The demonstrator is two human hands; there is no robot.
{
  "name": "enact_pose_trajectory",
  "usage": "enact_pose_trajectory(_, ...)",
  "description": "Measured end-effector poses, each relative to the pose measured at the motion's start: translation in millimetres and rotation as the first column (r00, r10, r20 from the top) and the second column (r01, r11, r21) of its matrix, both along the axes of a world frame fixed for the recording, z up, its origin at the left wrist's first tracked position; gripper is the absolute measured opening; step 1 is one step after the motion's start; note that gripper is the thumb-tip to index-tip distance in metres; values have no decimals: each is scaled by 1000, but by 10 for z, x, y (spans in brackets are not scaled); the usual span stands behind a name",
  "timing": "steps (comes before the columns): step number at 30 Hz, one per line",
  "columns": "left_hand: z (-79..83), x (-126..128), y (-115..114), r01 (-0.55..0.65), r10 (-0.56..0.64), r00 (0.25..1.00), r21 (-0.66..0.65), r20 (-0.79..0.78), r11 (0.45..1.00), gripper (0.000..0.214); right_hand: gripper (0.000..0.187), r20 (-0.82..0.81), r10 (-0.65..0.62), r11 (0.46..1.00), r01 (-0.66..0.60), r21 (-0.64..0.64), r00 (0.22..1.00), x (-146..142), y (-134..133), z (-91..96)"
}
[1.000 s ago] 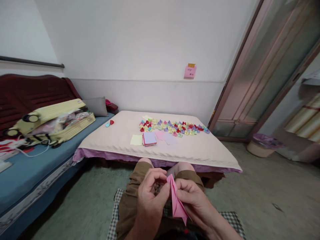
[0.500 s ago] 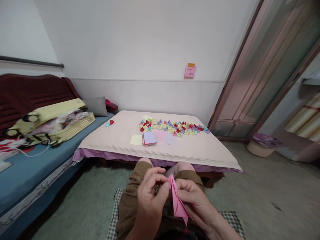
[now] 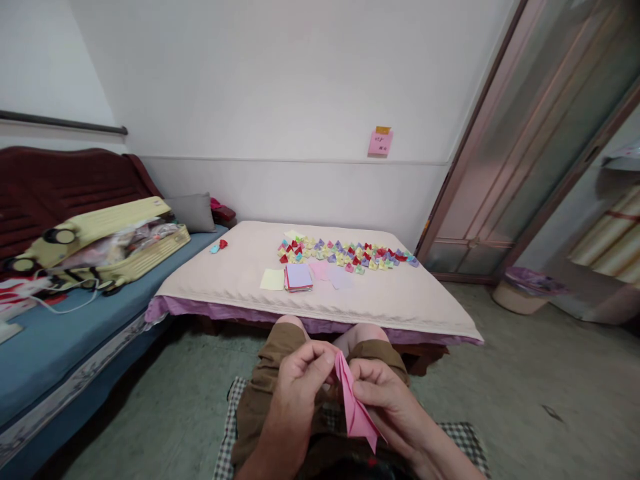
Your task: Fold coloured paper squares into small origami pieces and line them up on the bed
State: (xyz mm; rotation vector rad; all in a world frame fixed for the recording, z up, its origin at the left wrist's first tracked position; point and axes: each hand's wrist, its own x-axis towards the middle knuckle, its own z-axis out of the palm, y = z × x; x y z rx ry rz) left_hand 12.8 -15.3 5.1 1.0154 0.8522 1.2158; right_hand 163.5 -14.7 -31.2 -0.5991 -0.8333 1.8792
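Note:
A pink folded paper (image 3: 354, 407), long and narrow with a pointed top and splayed lower points, is held upright above my lap. My right hand (image 3: 383, 390) pinches its right side between thumb and fingers. At the upper tip, my left hand (image 3: 305, 377) is closed in a pinch, thumb against index finger, on the paper's left edge. The fingers partly hide the tip. Beyond my knees, a stack of square paper sheets (image 3: 299, 277) with a lilac one on top lies on the cream-covered bed (image 3: 225, 283).
Many small folded paper pieces (image 3: 345, 253) spread across the back of the bed. Loose yellow (image 3: 273, 280) and pink sheets (image 3: 319, 270) flank the stack. An open yellow suitcase (image 3: 115, 240) rests on the blue mattress at left. A bin (image 3: 525, 291) stands right.
My left hand's fingers, raised and spread beside the tip before, have closed in a pinch at the paper's upper tip. The right hand keeps its hold.

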Motion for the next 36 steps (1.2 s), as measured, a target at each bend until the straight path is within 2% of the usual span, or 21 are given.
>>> enact_pose_trajectory(6,41,-11,-2,-83,87,994,50,-71,995,16,21,4,21,1000,-21,4,1000,-12,18,-22)
enact_pose_trajectory(14,-6,-30,33,-66,82,985,111,-153,992,14,21,7,29,1000,-29,9,1000,-3,21,-46)
enact_pose_trajectory(21,72,-36,14,-53,97,968,189,-233,980,21,20,6,32,999,-32,-10,999,-26,11,13)
enact_pose_trajectory(28,60,-19,24,-80,159,948,276,-276,958,20,22,-2,36,999,-36,-6,999,-38,16,25)
enact_pose_trajectory(34,81,-12,-5,-150,287,884,358,-369,922,20,24,-19,27,999,-27,-23,999,-59,33,32)
enact_pose_trajectory(36,89,-14,-9,-134,274,887,360,-372,923,19,23,-27,33,999,-34,-36,999,-63,33,39)
